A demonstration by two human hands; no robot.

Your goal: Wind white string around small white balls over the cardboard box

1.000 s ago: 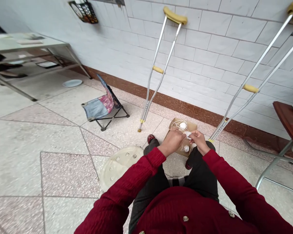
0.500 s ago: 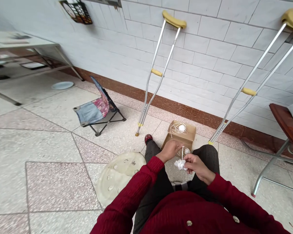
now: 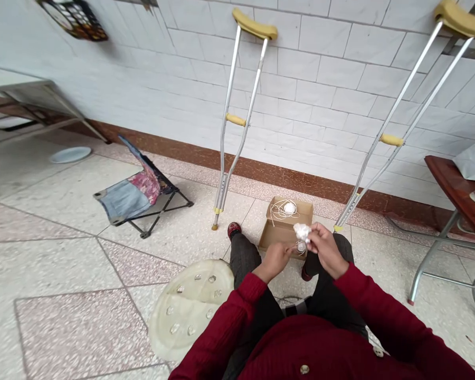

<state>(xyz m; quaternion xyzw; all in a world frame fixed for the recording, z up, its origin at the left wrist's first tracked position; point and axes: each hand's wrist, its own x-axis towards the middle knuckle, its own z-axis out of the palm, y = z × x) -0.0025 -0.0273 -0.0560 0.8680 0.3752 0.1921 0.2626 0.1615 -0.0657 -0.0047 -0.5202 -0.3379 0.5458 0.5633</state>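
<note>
the white bundle (image 3: 301, 231) was up in the air above the near part of an open cardboard box (image 3: 274, 232). it was short and lumpy; its slight long axis ran slantwise from the right fingertips, its free end pointing forward and to the person's left. the right hand (image 3: 326, 249) was closed in a pinch, thumb and fingertips on the bundle. the left hand (image 3: 276, 260) was curled just below and to the left, its fingertips drawn together; whether they gripped a strand could not be told. behind them, a ball of yarn (image 3: 290, 208) with loose loops lay against the raised lid; a second ball (image 3: 301, 247) showed partly under the hands. the box sat on the floor, between two crutches leaning on the wall, the left one (image 3: 236, 120) and the right one (image 3: 391, 140). a folding chair (image 3: 126, 199) stood farther left.
</note>
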